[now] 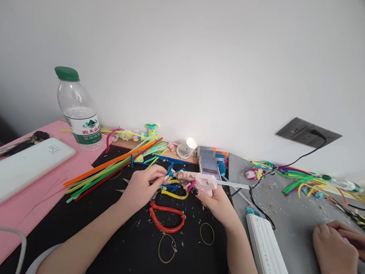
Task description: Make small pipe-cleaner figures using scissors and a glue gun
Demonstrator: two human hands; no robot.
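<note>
My right hand [217, 203] grips a pale pink hot glue gun [206, 181], its nozzle end pointing left. A long whitish glue stick [234, 185] sticks out of its back. My left hand [145, 183] is closed in a pinch just left of the nozzle, on a small blue pipe cleaner piece [170, 168]; the fingers partly hide it. Beneath the glue gun lie bent pipe cleaner bits, among them a yellow one [174, 194]. Red-handled scissors [165, 229] rest on the black mat [120, 243] below my hands.
Long pipe cleaners [111, 171] lie to the left. Behind are a paper cup [188, 148] and a phone [208, 161]. A water bottle [81, 110] and white power bank [21, 171] stand left. At right are a power strip [269, 257], black cable [256, 204] and another person's hands [336, 251].
</note>
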